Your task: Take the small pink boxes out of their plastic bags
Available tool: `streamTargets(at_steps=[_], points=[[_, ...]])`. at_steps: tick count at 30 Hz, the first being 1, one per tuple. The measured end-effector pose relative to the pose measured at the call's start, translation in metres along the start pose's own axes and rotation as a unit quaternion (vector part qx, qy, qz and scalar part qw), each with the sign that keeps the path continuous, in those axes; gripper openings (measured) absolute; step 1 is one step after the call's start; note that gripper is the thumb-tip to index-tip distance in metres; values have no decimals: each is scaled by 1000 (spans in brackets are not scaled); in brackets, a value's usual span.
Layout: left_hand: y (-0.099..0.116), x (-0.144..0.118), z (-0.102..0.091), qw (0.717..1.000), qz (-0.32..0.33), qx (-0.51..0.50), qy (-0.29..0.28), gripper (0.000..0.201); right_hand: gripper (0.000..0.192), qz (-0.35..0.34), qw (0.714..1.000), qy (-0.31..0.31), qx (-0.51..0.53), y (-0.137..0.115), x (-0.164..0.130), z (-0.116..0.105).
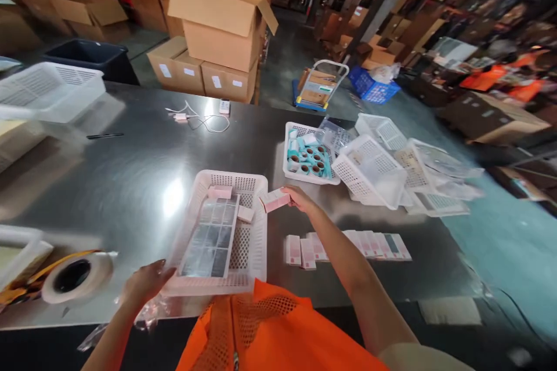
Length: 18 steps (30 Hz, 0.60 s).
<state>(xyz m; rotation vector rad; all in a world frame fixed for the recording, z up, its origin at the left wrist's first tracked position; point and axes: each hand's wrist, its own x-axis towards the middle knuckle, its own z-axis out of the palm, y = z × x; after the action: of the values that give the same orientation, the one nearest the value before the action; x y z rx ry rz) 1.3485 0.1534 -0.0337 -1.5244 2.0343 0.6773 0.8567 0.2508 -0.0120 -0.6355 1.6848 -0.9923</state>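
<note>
Pinching a box point(275, 200), long axis left-right, the right hand point(297, 197) sits right of the basket point(261, 237); left hand point(147, 280), near left, grip unclear.

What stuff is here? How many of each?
Basket: one, white, front middle
Panel: one, grey, inside it
Small boxes: two, pink, inside it
Box row: several, pink, right
Rolls: several, teal, farther basket
Other baskets: several, white, both sides
Tape roll: one, whitish, near left
Cable: one, white, far edge
Cartons: many, brown, behind
Cart: one, blue-grey, floor
Bin: one, dark, far left
Table: one, grey, beneath
Left hand: one, bare, by basket
Right hand: one, bare, holding pink box
</note>
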Motion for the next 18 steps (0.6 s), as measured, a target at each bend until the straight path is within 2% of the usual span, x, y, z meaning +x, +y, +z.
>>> streamTargets(at_steps=[3,5,9,13,15,18], points=[[-7,8,-5,1000,4,4,0,49,22,-11,997,-47,-60,14,-32,-35],[-11,12,-5,1000,1,2,5,50,20,-34,991,-78,-102,27,-47,-41],[-15,15,0,1000,-5,0,24,52,17,-94,965,-152,-192,55,-56,-20],[-18,15,6,999,-14,-1,35,56,18,-151,926,-218,-268,71,-46,5],[-19,14,7,999,-19,-2,36,61,21,-168,913,-220,-300,72,-38,6],[-19,14,7,999,-29,-2,35,69,27,-159,908,-181,-343,72,-28,-3]])
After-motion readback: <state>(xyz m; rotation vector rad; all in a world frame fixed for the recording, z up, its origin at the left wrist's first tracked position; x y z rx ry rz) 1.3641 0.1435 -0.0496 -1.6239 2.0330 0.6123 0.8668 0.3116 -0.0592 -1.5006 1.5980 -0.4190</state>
